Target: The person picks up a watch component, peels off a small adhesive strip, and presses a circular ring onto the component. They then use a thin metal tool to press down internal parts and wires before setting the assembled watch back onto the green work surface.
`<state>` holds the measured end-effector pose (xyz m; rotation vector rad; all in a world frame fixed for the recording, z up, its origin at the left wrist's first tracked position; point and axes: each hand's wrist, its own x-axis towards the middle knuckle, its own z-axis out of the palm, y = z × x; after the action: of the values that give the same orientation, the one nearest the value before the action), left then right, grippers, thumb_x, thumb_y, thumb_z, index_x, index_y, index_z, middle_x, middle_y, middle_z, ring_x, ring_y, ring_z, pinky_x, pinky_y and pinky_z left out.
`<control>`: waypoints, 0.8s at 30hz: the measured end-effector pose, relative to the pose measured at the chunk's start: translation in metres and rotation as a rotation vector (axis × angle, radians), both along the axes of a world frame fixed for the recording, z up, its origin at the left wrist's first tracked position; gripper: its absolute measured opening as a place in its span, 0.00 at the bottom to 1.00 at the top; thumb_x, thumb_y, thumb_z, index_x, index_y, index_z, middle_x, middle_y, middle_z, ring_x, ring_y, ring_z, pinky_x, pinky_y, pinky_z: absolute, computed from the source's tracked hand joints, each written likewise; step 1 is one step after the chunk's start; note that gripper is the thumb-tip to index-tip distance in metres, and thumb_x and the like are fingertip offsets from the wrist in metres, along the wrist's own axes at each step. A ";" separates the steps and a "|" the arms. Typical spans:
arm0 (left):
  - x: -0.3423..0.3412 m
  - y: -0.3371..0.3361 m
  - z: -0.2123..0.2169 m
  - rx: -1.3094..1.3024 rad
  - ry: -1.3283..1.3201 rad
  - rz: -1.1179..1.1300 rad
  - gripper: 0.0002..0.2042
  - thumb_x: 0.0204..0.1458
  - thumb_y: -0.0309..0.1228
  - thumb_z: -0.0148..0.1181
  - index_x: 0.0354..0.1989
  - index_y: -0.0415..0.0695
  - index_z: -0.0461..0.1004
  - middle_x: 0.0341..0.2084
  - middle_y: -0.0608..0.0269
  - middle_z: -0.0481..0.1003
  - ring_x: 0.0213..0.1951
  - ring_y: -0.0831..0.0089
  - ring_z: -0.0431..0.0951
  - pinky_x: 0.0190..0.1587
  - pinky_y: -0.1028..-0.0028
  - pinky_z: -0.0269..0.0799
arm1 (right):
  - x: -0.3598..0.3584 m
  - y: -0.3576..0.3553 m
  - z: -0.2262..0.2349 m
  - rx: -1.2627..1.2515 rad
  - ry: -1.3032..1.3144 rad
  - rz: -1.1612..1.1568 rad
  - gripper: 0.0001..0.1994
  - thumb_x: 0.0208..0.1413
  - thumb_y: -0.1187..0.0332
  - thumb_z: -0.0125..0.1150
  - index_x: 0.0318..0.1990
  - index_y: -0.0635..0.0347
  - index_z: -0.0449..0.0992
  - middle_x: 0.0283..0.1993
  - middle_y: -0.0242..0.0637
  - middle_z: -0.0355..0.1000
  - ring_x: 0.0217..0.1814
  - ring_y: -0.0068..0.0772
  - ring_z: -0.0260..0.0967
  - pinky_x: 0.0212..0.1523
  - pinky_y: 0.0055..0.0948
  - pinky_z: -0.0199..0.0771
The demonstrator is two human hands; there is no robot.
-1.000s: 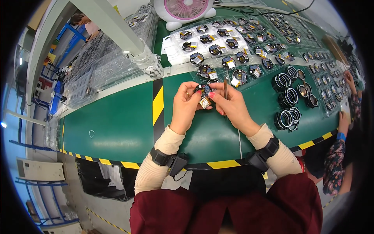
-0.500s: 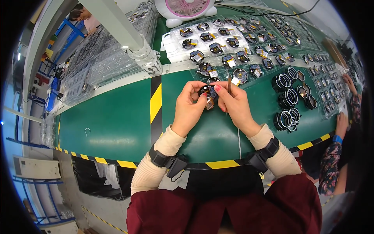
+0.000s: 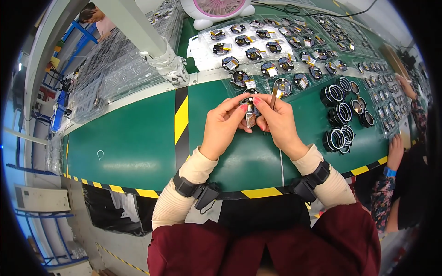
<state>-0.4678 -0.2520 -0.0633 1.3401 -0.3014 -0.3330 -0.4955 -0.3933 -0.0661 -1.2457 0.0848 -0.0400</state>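
Observation:
Over the green mat, my left hand [image 3: 219,129] pinches a small round electronic module [image 3: 250,110] between thumb and fingers. From the module hangs a small silvery, rectangular part on a flexible tail. My right hand [image 3: 280,125] is closed too, its thumb and finger at the module's right edge. A pair of tweezers [image 3: 274,98] sticks up from between the right-hand fingers. My fingers hide much of the module. Just beyond my hands, similar round modules lie in a clear plastic tray [image 3: 294,94].
Stacked black and silver rings [image 3: 340,114] stand at the right. More trays [image 3: 386,99] of parts lie beyond them. A pink-and-white fan [image 3: 218,8] stands at the back, left of it a white post [image 3: 138,27]. A co-worker's hand [image 3: 395,149] rests by the right edge.
The module has turned in my fingers, so its hanging silvery part now faces up more plainly. Both hands stay close together. At the right, the co-worker's arm has shifted left.

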 end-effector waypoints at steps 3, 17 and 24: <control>0.003 0.002 0.004 -0.008 0.057 -0.023 0.13 0.52 0.21 0.46 0.47 0.37 0.66 0.31 0.64 0.70 0.28 0.80 0.72 0.27 0.78 0.74 | 0.001 0.000 -0.005 -0.025 -0.021 0.019 0.11 0.56 0.68 0.49 0.43 0.65 0.71 0.24 0.27 0.65 0.15 0.11 0.55 0.13 0.12 0.48; 0.006 0.004 -0.004 -0.113 0.228 0.116 0.12 0.51 0.22 0.45 0.45 0.35 0.60 0.33 0.62 0.70 0.34 0.77 0.72 0.36 0.73 0.76 | -0.002 -0.001 -0.008 -0.476 -0.360 -0.034 0.15 0.50 0.77 0.55 0.47 0.64 0.67 0.34 0.28 0.65 0.26 0.10 0.60 0.23 0.09 0.56; 0.003 0.000 0.005 -0.178 0.211 0.056 0.14 0.53 0.23 0.44 0.48 0.33 0.61 0.35 0.59 0.71 0.35 0.74 0.73 0.40 0.72 0.75 | -0.001 0.001 -0.009 -0.256 -0.297 -0.024 0.12 0.51 0.78 0.53 0.45 0.66 0.67 0.34 0.27 0.64 0.27 0.10 0.60 0.24 0.10 0.58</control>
<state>-0.4645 -0.2520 -0.0582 1.1257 -0.1135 -0.3881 -0.4961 -0.3922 -0.0755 -1.4808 -0.1685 -0.2625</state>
